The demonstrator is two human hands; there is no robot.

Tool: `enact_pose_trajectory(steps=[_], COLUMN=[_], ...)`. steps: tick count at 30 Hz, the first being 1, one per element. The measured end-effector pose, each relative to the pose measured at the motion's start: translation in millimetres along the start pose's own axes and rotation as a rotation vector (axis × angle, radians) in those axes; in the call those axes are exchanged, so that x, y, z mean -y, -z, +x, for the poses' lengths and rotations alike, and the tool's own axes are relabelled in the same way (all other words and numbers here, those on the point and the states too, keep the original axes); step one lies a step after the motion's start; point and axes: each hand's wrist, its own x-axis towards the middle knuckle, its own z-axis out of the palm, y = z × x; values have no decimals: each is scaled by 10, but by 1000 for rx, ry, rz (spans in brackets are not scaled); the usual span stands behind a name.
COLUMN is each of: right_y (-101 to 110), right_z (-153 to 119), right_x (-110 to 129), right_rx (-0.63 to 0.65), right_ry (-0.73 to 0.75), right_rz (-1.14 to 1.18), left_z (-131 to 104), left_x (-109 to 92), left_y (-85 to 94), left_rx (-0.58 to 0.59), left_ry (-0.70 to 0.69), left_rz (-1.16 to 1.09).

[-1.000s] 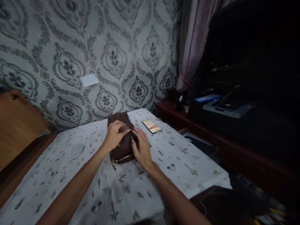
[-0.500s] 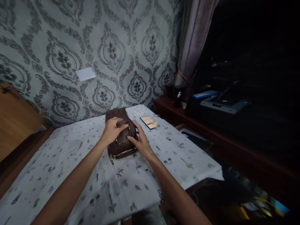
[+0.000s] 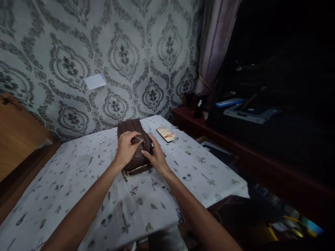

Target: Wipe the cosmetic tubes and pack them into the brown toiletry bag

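A brown leather-look bag (image 3: 130,126) with gold zips lies on the table, which has a white patterned cloth (image 3: 104,202). My left hand (image 3: 126,148) is on the bag's upper left part, its thumb and fingers pinching at the front pocket near the zip. At the bag's right side my right hand (image 3: 156,156) grips the edge, fingers over the far side and thumb on the pocket. A phone (image 3: 164,134) with a lit screen lies to the right of the bag.
A patterned wall with a white card (image 3: 94,81) stands behind the table. A wooden board (image 3: 21,132) is at the left. On the right are a dark red shelf (image 3: 188,120) with a small bottle (image 3: 199,108), a blue object (image 3: 230,102) and a curtain (image 3: 216,45).
My left hand has shifted slightly along the pocket, covering more of its zip, with the thumb and fingertips closer together. My right hand stays at the bag's right side.
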Motion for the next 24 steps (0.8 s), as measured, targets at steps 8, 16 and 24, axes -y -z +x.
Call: enact_pose_trajectory(steps=[8, 16, 24], right_y=[25, -5, -160], right_z=[13, -17, -149], right_x=[11, 55, 316], right_rx=[42, -115, -166], right_ry=[-45, 59, 505], right_rz=[44, -113, -491], left_z=[2, -193, -283], left_x=[9, 9, 256], left_y=[50, 106, 260], left_rx=[123, 67, -35], left_ry=[-105, -136, -181], left_rz=[53, 195, 309])
